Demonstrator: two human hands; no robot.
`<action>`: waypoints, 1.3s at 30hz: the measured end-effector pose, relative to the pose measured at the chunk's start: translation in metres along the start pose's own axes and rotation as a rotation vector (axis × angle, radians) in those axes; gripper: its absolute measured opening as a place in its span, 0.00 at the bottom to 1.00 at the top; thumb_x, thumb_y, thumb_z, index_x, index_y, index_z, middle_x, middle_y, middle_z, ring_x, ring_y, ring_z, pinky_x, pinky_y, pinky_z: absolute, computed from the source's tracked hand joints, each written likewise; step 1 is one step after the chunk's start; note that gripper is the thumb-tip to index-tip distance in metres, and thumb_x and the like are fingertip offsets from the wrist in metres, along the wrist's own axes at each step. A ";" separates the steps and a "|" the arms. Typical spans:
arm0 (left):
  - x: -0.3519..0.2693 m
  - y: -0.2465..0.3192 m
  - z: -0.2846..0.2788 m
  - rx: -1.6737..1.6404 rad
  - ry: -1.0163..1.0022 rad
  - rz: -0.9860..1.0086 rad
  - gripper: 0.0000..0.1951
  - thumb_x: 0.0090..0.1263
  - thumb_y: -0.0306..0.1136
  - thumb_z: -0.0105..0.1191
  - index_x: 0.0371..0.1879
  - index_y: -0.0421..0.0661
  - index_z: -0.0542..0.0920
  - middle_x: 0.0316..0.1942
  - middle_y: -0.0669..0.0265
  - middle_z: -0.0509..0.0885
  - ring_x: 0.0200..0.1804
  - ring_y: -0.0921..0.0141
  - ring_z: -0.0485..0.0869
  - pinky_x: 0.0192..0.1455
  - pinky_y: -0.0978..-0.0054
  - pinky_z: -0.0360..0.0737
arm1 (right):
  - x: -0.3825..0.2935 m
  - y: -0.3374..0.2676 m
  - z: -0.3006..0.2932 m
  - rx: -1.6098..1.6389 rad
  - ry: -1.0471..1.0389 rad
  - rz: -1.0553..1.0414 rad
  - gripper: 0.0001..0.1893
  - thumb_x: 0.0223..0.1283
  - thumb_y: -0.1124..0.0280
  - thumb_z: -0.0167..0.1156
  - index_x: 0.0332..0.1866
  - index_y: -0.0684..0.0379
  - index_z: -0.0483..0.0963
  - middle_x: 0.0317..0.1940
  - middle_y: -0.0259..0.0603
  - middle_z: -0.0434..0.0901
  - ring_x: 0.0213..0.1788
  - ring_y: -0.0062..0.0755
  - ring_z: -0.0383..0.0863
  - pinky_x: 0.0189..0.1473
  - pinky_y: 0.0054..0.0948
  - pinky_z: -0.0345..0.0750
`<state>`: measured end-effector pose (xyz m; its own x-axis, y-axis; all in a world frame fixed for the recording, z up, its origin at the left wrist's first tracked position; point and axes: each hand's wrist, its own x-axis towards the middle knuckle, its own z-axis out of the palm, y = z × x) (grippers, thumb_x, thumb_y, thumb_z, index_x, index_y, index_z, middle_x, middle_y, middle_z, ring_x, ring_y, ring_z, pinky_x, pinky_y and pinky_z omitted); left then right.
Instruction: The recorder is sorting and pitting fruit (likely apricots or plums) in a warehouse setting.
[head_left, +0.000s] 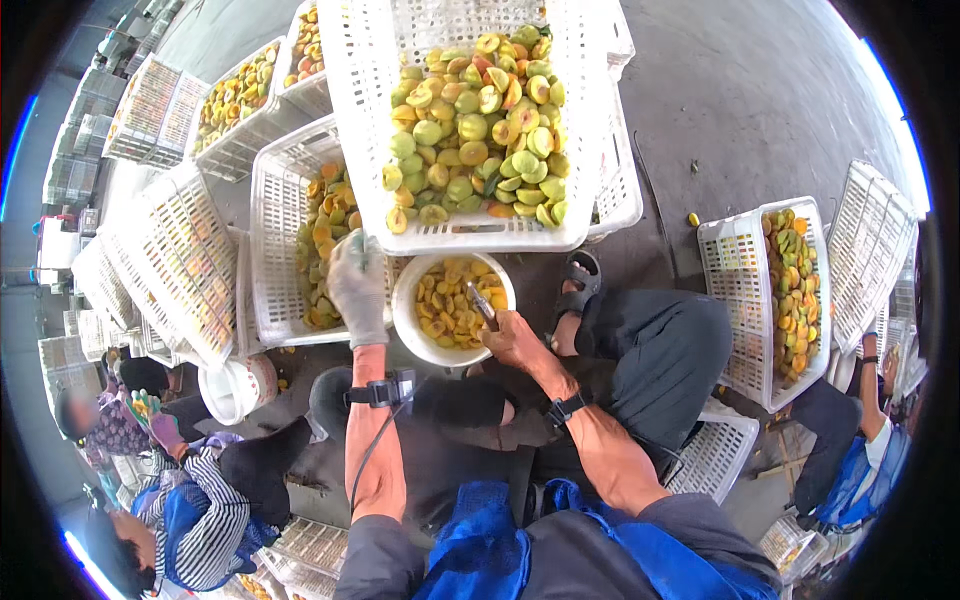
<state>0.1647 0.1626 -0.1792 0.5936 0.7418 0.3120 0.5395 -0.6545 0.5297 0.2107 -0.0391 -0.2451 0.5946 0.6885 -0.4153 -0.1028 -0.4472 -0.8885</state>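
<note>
My left hand (358, 289), in a pale knitted glove, is at the left of the white bucket (400, 315), over the right side of a white plastic crate (271, 300) of halved fruit. Its fingertips are partly hidden near the upper crate's corner, so what it holds cannot be told. My bare right hand (514, 341) grips a metal-tipped hand tool (480, 301) above the bucket. Yellow fruit halves (444, 309) lie in the bucket. Beyond it, a raised white crate (480, 241) holds green and yellow fruit (472, 127), many of them halved.
More crates of fruit (236, 101) stand at the upper left, and another crate (799, 390) stands on the right. A white bucket (217, 394) lies at the left. People sit at work at the lower left (195, 517) and far right (862, 457). A sandalled foot (577, 289) is near the bucket.
</note>
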 end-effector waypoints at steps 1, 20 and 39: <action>0.001 0.015 0.006 0.038 -0.062 0.041 0.15 0.58 0.37 0.47 0.40 0.40 0.75 0.36 0.57 0.78 0.40 0.63 0.77 0.46 0.70 0.70 | 0.000 0.000 -0.002 0.001 0.005 -0.004 0.15 0.43 0.67 0.54 0.20 0.73 0.65 0.11 0.49 0.63 0.17 0.26 0.65 0.21 0.34 0.64; 0.034 0.032 0.088 0.485 -0.611 0.228 0.15 0.55 0.42 0.45 0.33 0.44 0.75 0.38 0.59 0.74 0.45 0.61 0.72 0.46 0.64 0.67 | 0.000 -0.010 -0.019 0.095 0.017 -0.040 0.11 0.44 0.71 0.51 0.24 0.71 0.67 0.14 0.41 0.68 0.21 0.23 0.65 0.25 0.30 0.66; -0.039 0.034 0.055 -1.320 0.065 -0.753 0.14 0.65 0.39 0.41 0.37 0.41 0.73 0.26 0.68 0.75 0.25 0.77 0.74 0.25 0.82 0.72 | 0.029 -0.030 0.006 -0.327 0.128 -0.415 0.08 0.41 0.74 0.48 0.26 0.68 0.62 0.15 0.56 0.69 0.23 0.57 0.70 0.27 0.48 0.67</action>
<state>0.1928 0.1038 -0.2170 0.3870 0.8609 -0.3302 -0.2295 0.4368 0.8698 0.2268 -0.0020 -0.2315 0.6269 0.7791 0.0030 0.4026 -0.3207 -0.8573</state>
